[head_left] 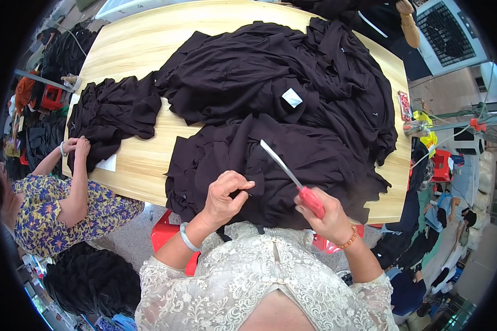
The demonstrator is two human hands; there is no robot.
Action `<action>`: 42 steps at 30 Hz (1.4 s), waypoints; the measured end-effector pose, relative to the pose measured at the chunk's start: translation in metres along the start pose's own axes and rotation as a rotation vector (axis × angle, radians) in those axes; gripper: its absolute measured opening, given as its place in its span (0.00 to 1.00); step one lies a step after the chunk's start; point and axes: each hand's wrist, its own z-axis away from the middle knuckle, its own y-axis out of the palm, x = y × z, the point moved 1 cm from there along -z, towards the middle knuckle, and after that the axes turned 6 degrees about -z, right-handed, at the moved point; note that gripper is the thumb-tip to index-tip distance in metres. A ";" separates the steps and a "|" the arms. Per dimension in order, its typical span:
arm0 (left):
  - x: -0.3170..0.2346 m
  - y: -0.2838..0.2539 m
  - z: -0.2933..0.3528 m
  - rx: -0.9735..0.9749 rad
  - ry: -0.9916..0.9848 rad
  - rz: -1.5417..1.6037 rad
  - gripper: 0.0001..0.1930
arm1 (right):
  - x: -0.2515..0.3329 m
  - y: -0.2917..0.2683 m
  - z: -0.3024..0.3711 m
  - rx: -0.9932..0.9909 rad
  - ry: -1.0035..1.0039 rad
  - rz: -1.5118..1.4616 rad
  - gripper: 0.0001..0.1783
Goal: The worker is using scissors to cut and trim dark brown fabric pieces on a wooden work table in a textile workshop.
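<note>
Dark, nearly black garments [326, 154] lie heaped across the table in front of me. My left hand [228, 194] is closed in a pinch at the near side of the heap, on an edge of a dark garment [255, 183]. Part of what its fingers grip is hidden. In my right hand [328, 220] I hold scissors by their red handle [312, 202]. Their long silver blade [281, 164] points up and to the left over the cloth, apart from my left hand.
A co-worker in a flowered dress [49, 215] handles dark cloth [116, 105] at the left of the pale wooden table [138, 41]. A white label [291, 98] lies on the heap. Another person's arm [408, 25] shows at far right. Red stools [165, 234] stand under the near edge.
</note>
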 end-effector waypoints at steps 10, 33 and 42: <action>-0.008 0.013 0.000 0.014 -0.043 0.098 0.10 | 0.001 0.048 -0.051 -0.014 -0.056 -0.201 0.16; -0.006 0.011 -0.004 -0.053 0.111 0.069 0.13 | -0.002 0.015 -0.042 -0.027 0.031 -0.109 0.14; 0.009 0.019 -0.009 -0.198 0.274 -0.175 0.15 | 0.013 -0.038 0.014 0.286 0.169 0.450 0.16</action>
